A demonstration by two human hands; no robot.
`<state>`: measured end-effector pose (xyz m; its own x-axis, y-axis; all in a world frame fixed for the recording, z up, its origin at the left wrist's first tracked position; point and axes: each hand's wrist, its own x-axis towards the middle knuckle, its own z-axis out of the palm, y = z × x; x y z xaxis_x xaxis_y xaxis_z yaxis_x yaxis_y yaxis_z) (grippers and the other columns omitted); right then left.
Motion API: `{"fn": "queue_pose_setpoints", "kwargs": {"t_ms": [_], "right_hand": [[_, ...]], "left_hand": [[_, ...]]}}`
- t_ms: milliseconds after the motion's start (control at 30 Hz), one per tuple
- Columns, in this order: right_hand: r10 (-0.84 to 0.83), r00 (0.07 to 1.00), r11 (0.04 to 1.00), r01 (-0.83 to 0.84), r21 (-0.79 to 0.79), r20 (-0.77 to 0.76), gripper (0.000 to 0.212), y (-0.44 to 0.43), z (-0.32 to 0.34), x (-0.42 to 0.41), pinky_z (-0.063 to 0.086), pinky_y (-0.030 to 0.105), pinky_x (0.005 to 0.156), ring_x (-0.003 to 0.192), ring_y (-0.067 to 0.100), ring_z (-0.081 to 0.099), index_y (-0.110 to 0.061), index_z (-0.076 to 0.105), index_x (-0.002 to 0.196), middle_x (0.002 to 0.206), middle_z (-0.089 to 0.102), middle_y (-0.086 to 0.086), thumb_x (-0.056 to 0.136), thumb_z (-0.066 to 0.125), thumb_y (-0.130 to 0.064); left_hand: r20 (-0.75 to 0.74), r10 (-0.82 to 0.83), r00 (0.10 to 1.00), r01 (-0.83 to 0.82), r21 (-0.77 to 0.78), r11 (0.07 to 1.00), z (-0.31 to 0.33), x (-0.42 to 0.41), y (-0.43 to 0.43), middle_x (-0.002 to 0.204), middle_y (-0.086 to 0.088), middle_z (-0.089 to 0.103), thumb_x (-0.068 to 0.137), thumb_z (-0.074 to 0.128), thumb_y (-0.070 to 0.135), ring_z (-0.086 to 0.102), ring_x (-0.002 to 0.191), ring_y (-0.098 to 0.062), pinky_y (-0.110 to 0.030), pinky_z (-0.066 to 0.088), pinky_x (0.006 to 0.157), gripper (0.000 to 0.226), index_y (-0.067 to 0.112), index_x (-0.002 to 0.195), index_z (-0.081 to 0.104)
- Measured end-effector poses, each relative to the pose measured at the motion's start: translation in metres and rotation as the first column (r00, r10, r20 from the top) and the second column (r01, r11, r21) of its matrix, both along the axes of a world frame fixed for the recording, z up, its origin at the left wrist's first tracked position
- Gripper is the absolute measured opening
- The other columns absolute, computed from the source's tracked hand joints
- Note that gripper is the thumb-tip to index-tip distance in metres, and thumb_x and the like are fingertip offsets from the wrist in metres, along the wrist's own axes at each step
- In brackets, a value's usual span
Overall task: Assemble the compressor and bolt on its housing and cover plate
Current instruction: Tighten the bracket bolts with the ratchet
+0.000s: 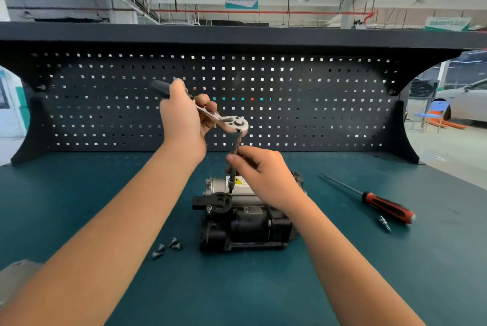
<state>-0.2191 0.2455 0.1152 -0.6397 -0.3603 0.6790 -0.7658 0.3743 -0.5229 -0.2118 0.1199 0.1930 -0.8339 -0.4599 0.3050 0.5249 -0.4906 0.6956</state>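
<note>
As my left hand (181,120) grips the ratchet (237,124) handle and my right hand (261,175) pinches its upright extension bar (235,141), the tip sits, I think, on a bolt (230,194) atop the compressor (247,220), just under that hand.

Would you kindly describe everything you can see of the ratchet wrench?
The ratchet wrench is bright metal with a round head and a dark grip end. The left hand grips its handle, holding it raised above the compressor. A dark extension bar drops from its head, pinched by the right hand, its tip at the compressor's black bracket.
</note>
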Motion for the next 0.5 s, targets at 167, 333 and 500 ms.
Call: {"fn": "queue_pose_setpoints", "kwargs": {"t_ms": [167,333,500], "right_hand": [[0.004,0.996,0.995,0.005,-0.101,0.086,0.031,-0.011,-0.002,-0.015,0.027,0.015,0.043,0.038,0.006,0.035,-0.013,0.056,0.069,0.040,0.046,-0.017,0.097,0.048,-0.023],[0.081,0.979,0.985,-0.050,-0.163,0.187,0.033,-0.025,-0.010,-0.018,0.037,0.018,0.052,0.046,0.002,0.044,-0.017,0.043,0.066,0.047,0.053,-0.012,0.098,0.043,-0.025],[0.241,0.906,0.887,-0.061,-0.458,0.346,0.042,-0.045,-0.017,-0.020,0.025,0.029,0.049,0.044,0.011,0.026,-0.020,0.027,0.059,0.048,0.028,-0.003,0.097,0.045,-0.026]], "left_hand": [[-0.004,0.027,1.000,-0.027,0.054,0.998,-0.007,-0.010,-0.005,0.062,0.003,0.052,0.100,0.038,0.028,0.059,0.043,-0.006,-0.017,0.048,0.046,0.020,0.009,0.109,0.035],[-0.089,-0.041,0.995,0.046,0.054,0.997,-0.014,-0.018,-0.013,0.052,0.005,0.052,0.101,0.036,0.026,0.058,0.045,-0.008,-0.022,0.051,0.049,0.019,0.010,0.091,0.039],[-0.122,-0.125,0.985,0.137,0.096,0.986,-0.005,-0.025,-0.007,0.041,0.005,0.042,0.099,0.033,0.017,0.045,0.038,-0.011,-0.019,0.046,0.045,0.021,0.013,0.078,0.035]]}}
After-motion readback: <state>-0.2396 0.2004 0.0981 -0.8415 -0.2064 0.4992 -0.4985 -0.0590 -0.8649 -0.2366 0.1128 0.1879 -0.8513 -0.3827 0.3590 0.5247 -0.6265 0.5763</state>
